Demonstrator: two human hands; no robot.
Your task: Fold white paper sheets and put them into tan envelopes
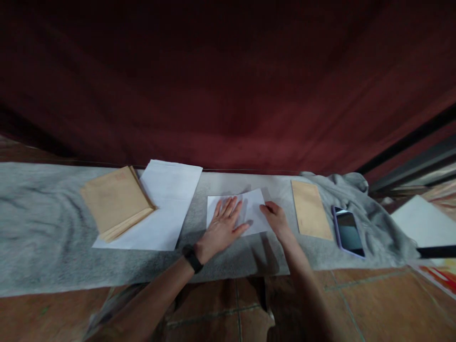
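A white sheet of paper [253,202], which looks folded, lies on the grey cloth in front of me. My left hand [225,225] rests flat on its left half, fingers spread, with a dark band on the wrist. At the sheet's right edge, my right hand [275,217] has its fingers closed, pinching that edge. Right of this hand lies a single brown envelope [311,209]. Over to the left, a stack of brown envelopes [117,199] sits partly on top of white paper sheets [171,199].
The grey cloth [46,228] covers a long, narrow surface and bunches up at the right. A phone in a purple case [349,232] lies near the right end. Dark red fabric [228,95] hangs behind. Brown floor tiles [388,304] show below the front edge.
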